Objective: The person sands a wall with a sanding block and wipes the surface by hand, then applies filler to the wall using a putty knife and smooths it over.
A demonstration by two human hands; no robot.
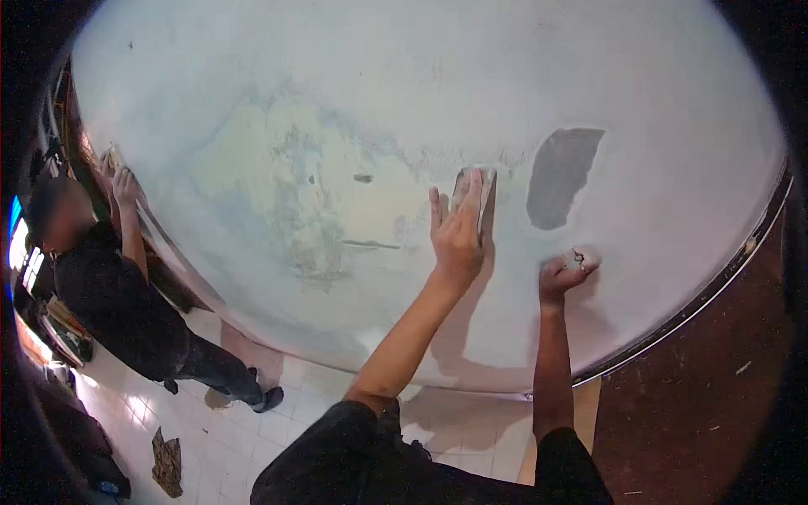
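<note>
A large pale panel [404, 84] with yellowish and grey-green patches fills most of the view. My left hand [459, 231] presses a dark-edged sanding block [488, 198] flat against it, the fingers stretched along the block. To the right of the block lies a dark grey patch [564, 178] on the panel. Below that patch my right hand [568, 271] is closed against the surface, its fingers curled; what they hold, if anything, is too small to tell.
At the left, a person in dark clothes [118, 295] stands with raised hands at the panel's edge. A crumpled brown cloth [167, 463] lies on the tiled floor [227, 446]. A dark rim [673, 328] borders the panel at the lower right, beside a reddish-brown surface [715, 404].
</note>
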